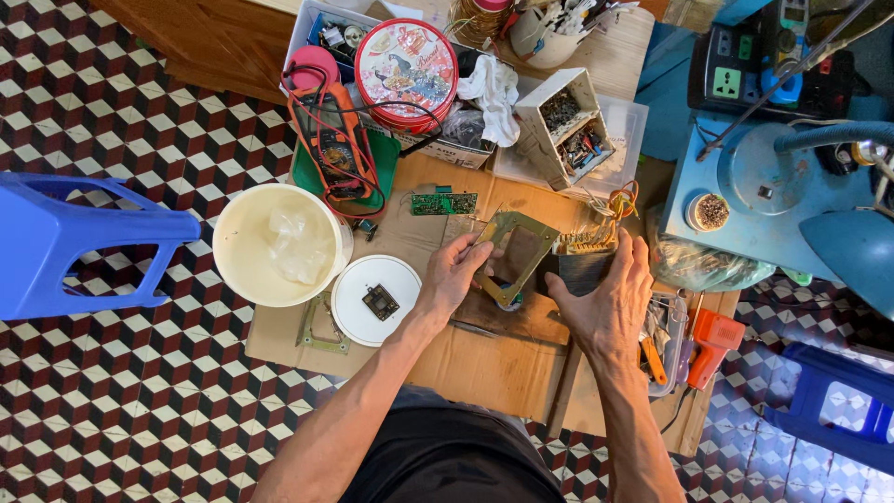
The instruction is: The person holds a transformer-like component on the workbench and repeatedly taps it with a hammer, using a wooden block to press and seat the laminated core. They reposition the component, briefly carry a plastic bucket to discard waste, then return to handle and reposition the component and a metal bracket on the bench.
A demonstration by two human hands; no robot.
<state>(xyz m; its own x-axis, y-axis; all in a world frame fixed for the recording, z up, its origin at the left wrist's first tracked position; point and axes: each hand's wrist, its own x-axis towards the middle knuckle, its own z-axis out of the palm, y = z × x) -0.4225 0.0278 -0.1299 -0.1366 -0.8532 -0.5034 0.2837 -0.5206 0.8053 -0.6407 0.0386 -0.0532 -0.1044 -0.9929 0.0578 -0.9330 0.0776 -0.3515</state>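
A flat metal frame [514, 253], rectangular and open in the middle, sits tilted over the cardboard sheet [484, 359] at the centre; the left hand [453, 275] pinches its near left edge with curled fingers; the right hand [605, 298] is closed around a dark laminated block [582, 268] topped with copper-coloured wires, touching the frame's right side; to the left lie a white round lid [358, 303] carrying a small dark part, and a white bucket [279, 244]; a small green circuit board [444, 202] lies beyond the frame.
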